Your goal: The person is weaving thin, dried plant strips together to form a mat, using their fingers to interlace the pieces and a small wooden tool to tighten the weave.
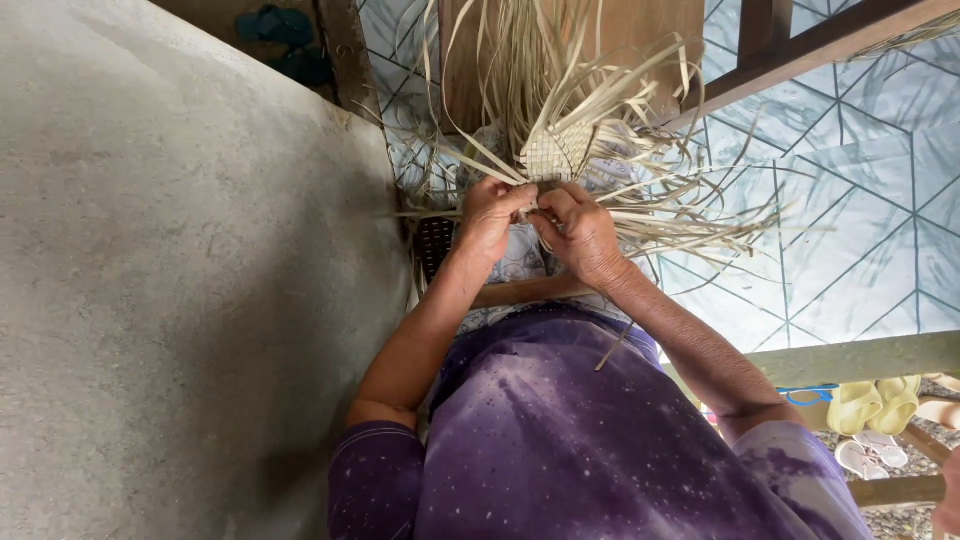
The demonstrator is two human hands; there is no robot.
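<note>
Both hands pinch pale straw strips just below a small woven patch (pixel 556 155): the left hand (pixel 490 215) and right hand (pixel 580 230) are closed on strips (pixel 640 215), which fan out beyond the fingers

Grey concrete wall (pixel 150 280) left; pale patterned tile floor (pixel 860 200); wooden rails (pixel 850 358).

Soft, even daylight fills the view; shadows are faint, focus is sharp, and edges bend slightly outward.
</note>
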